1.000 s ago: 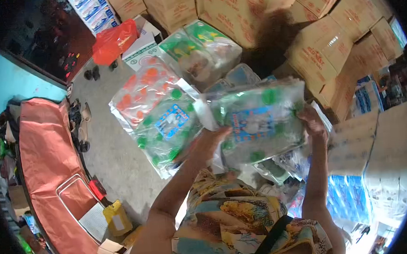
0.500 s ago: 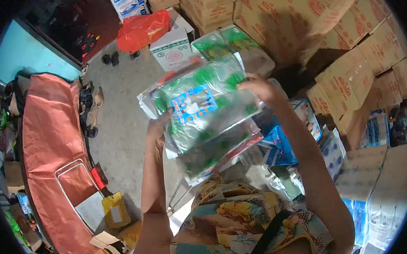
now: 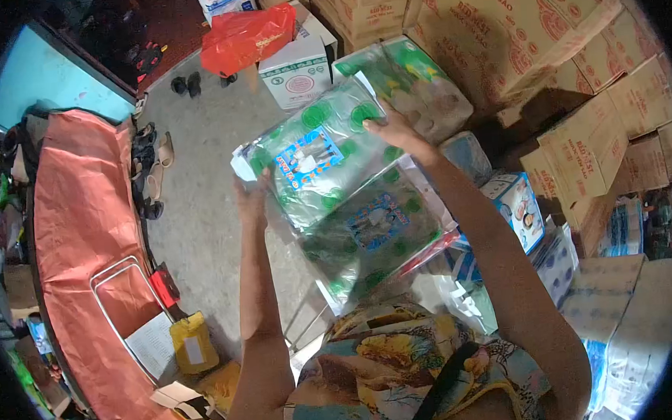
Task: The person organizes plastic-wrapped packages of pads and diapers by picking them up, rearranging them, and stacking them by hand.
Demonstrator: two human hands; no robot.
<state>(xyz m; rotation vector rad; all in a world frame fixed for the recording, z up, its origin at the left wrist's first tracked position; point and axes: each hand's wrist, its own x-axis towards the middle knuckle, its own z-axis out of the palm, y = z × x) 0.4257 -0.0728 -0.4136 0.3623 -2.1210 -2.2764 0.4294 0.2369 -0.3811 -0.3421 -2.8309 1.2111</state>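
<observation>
Both hands hold a clear plastic packet with green dots and a blue label (image 3: 307, 158). My left hand (image 3: 252, 198) grips its left edge, with the thumb on top. At the packet's upper right corner, my right hand (image 3: 402, 135) is closed on the edge, thumb on top. Just below lies a second green-dotted packet (image 3: 379, 226), partly in shadow and overlapped by the held one. A little red shows at that lower packet's right edge.
A red plastic bag (image 3: 249, 40) rests by a white carton (image 3: 295, 74). Brown cartons (image 3: 487, 35) are stacked at upper right. Shoes (image 3: 151, 171) line a pink-covered surface (image 3: 84, 248) at left. A green-topped wrapped pack (image 3: 421, 89) sits beyond my right hand.
The held packet has moved left from its place over the right-hand goods, then slightly further left and down. My hands now grip its left edge and upper right corner; the lower packet shows more.
</observation>
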